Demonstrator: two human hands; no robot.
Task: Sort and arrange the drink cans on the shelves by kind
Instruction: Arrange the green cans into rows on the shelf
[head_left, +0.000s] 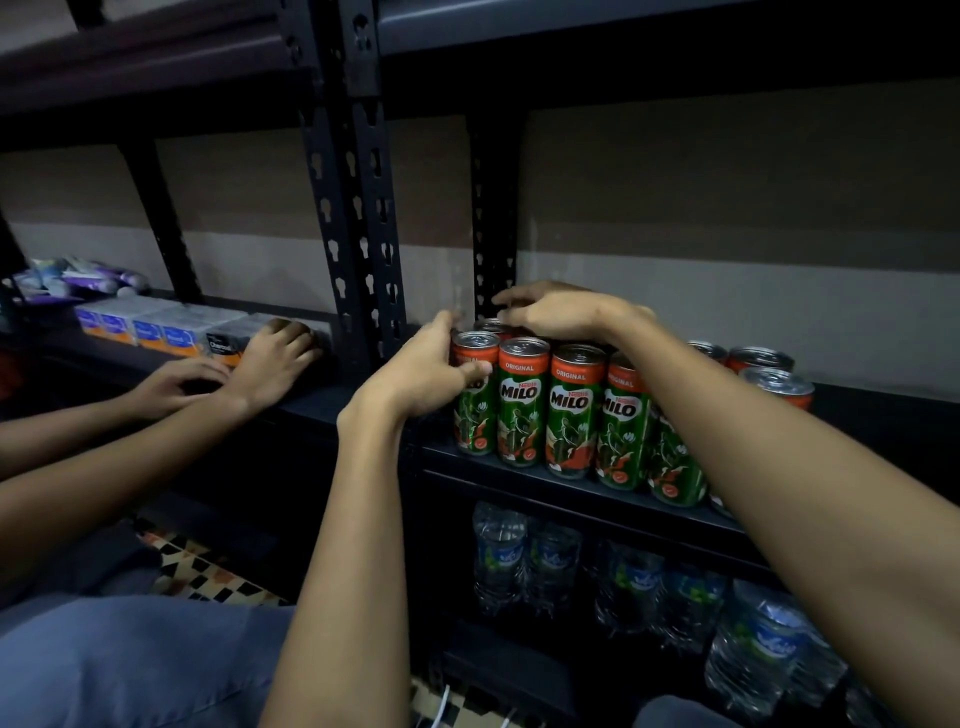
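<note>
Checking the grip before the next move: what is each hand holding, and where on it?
The left hand grips the leftmost Milo can round its upper side. The right hand rests on back-row can tops; a grip cannot be told.

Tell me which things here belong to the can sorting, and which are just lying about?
Part of the job:
Milo cans
left hand gripping the end can
right hand over the back cans
shelf

Lying about:
water bottles
small boxes
another person's hands
</note>
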